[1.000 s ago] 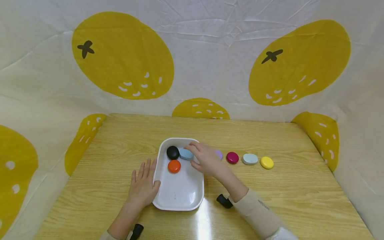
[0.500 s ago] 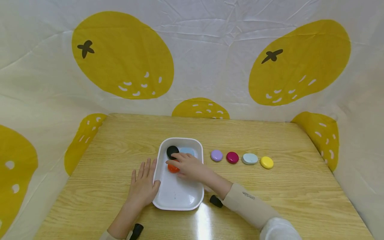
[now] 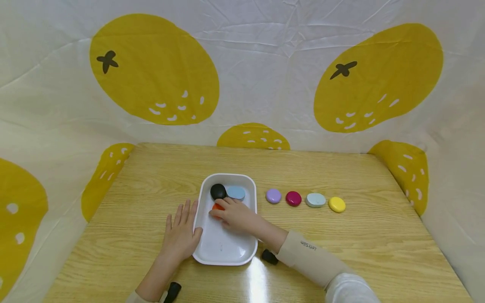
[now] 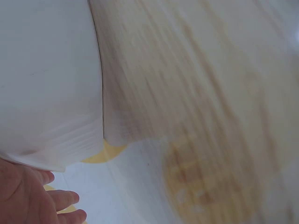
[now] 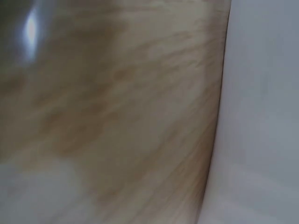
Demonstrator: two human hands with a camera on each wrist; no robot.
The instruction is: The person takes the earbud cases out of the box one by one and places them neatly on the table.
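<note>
A white tray (image 3: 227, 252) with rounded corners lies on the table. My left hand (image 3: 180, 235) is spread flat along its left side, thumb at the rim; in the left wrist view its fingers show beside the tray wall (image 4: 51, 84). My right hand (image 3: 238, 215) reaches over the tray's right rim and pinches a smooth orange disc (image 3: 217, 210), mostly covered by the fingers. Behind it in the tray sit a black disc (image 3: 218, 192) and a light blue oval piece (image 3: 236, 193). The right wrist view catches only tray wall (image 5: 261, 116) and tabletop, not the hand.
Right of the tray, a row holds a lilac disc (image 3: 273, 196), a crimson disc (image 3: 293, 198), a pale grey-blue oval piece (image 3: 316, 200) and a yellow disc (image 3: 337, 204). The wooden table (image 3: 363, 252) ends at a hanging cloth (image 3: 265, 84) with yellow fruit prints.
My right hand has moved left and nearer from the light blue oval piece to the orange disc, its fingers now closed about it. The left hand has stayed still.
</note>
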